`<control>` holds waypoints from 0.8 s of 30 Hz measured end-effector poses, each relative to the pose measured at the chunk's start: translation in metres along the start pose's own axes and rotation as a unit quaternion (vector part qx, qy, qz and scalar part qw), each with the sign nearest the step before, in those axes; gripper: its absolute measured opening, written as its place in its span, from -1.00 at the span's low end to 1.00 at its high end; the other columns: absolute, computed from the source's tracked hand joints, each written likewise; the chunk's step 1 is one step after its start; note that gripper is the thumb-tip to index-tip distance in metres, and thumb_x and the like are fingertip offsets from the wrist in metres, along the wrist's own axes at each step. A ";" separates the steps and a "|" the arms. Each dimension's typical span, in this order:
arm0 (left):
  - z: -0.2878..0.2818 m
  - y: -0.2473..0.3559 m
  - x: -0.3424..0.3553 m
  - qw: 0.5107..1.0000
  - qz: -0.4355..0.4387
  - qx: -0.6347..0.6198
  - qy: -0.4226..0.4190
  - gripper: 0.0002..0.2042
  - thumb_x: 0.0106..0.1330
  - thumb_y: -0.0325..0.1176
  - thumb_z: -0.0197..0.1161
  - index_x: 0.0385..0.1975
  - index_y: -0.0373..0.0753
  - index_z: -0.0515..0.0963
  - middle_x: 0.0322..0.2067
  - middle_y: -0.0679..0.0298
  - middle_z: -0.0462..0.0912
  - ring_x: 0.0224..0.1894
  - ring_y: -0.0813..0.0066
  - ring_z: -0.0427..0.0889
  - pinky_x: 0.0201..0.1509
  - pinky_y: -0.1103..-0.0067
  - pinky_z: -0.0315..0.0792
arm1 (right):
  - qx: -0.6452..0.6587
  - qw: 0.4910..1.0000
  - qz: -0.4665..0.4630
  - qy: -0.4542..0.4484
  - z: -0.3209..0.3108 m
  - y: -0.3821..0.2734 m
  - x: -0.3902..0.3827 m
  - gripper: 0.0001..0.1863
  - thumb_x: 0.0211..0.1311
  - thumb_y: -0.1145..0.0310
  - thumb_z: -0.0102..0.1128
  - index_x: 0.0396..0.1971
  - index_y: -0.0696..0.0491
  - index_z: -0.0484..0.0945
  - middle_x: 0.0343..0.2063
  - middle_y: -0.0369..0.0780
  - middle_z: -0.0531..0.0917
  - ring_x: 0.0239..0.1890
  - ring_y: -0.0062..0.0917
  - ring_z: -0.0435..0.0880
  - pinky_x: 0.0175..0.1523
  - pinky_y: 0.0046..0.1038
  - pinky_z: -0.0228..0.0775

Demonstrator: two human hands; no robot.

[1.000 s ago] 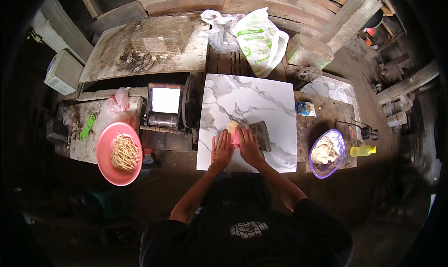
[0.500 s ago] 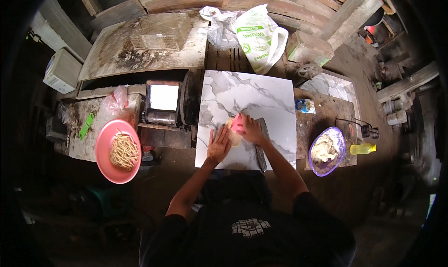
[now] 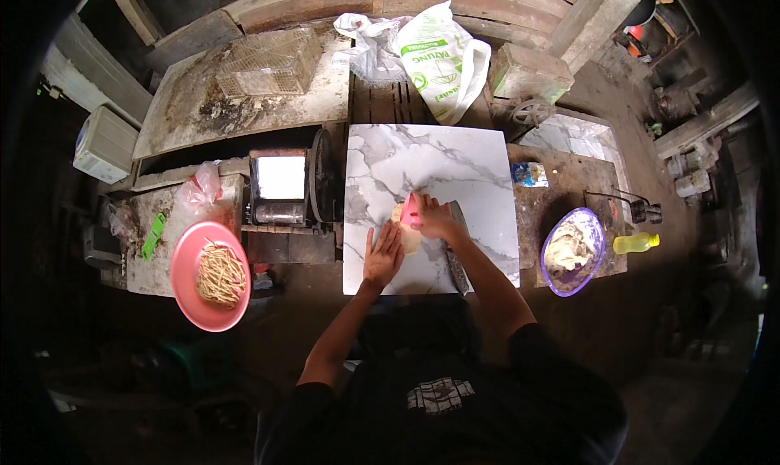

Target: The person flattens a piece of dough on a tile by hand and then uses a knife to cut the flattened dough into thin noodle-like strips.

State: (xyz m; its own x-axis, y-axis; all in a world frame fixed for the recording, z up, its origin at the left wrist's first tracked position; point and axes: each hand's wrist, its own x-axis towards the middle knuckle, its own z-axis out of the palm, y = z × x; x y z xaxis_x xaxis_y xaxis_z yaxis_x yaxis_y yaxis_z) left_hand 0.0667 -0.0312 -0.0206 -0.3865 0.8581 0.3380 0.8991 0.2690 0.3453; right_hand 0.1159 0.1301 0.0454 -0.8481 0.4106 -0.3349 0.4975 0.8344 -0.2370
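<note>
On the white marble-patterned board (image 3: 422,152) lies a flat pale piece of dough (image 3: 409,242). My left hand (image 3: 383,255) rests palm down with fingers stretched at the dough's left edge. My right hand (image 3: 436,220) grips what looks like a flat pink scraper (image 3: 409,211), set against the dough's upper part. Beneath and beside my right forearm lies a long dark grey bar (image 3: 456,270), partly covered by the arm; its kind is unclear.
At left, a pink basin (image 3: 185,290) holds thin dough sticks (image 3: 221,276), near a rollered machine (image 3: 280,209) with a wheel. At right stand a purple bowl (image 3: 600,250) of pale dough (image 3: 570,248) and a yellow bottle (image 3: 636,243). Plastic bags (image 3: 439,67) lie behind the board.
The whole view has shifted slightly. Both hands keep nearly the same place at the dough, with the pink scraper a little more upright in my right hand.
</note>
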 end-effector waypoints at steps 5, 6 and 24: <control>-0.001 0.005 0.004 1.000 -0.014 -0.001 0.028 -0.66 0.10 -0.32 0.01 -0.11 -0.26 0.35 0.05 0.29 0.24 0.15 0.39 0.12 0.19 0.22 -0.10 | -0.105 0.967 -0.059 0.223 0.039 -0.013 -0.031 -0.24 -0.14 0.19 0.14 0.08 0.10 0.03 -0.02 -0.16 0.24 -0.04 -0.36 0.27 -0.11 -0.25 0.07; 0.001 0.009 0.004 1.000 -0.016 -0.005 0.025 -0.67 0.10 -0.32 0.01 -0.12 -0.26 0.35 0.04 0.30 0.25 0.15 0.40 0.12 0.19 0.21 -0.12 | -0.077 0.976 -0.056 0.198 0.033 -0.006 -0.030 -0.24 -0.15 0.18 0.14 0.08 0.10 0.03 -0.01 -0.16 0.24 -0.03 -0.36 0.26 -0.10 -0.23 0.07; 0.007 0.005 0.001 0.999 -0.007 0.006 0.039 -0.67 0.06 -0.32 0.03 -0.15 -0.26 0.37 -0.01 0.29 0.30 0.13 0.39 0.14 0.19 0.21 -0.12 | 0.047 0.992 -0.032 -0.115 -0.013 0.020 0.014 -0.13 -0.14 0.13 0.14 0.11 0.08 -0.19 0.07 -0.07 0.11 0.11 -0.24 0.11 0.07 -0.07 -0.04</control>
State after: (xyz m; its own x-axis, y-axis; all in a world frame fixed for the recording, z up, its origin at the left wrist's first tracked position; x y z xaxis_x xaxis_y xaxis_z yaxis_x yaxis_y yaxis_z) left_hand 0.0723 -0.0260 -0.0242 -0.4130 0.8182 0.4001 0.8958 0.2857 0.3404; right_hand 0.1119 0.1571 0.0480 -0.8198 0.2537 -0.5134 0.4677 0.8140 -0.3445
